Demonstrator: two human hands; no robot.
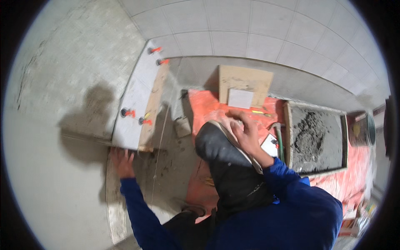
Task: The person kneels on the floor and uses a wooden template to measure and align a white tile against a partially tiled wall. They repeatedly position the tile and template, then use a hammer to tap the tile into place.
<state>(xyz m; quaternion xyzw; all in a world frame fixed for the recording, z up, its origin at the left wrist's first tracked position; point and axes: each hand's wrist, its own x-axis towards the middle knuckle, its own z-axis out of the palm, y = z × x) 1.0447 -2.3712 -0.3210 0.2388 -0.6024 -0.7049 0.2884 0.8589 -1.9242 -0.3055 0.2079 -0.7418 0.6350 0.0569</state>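
Observation:
My left hand (pixel 123 161) rests at the lower end of a white tile strip (pixel 131 110), its fingers spread against the edge. The strip lies along the left wall beside a tan board edge (pixel 152 100), with several orange-and-black tile levelling clips (pixel 127 113) on it. My right hand (pixel 245 135) is beside my bent, dark-clad knee (pixel 216 146), fingers loosely bent and apart, over the red floor sheet (pixel 204 104). Near it lie a small white tile (pixel 268 143) with a clip, a hammer (pixel 280 146) with a green handle, and a thin yellow tool (pixel 258 112).
A tray of wet mortar (pixel 335 129) stands at the right, with a bucket (pixel 366 129) beyond it. A tan board (pixel 260 79) and a white square tile (pixel 240 98) lean at the back wall. A small grey block (pixel 182 126) sits on the concrete floor, near a taut string.

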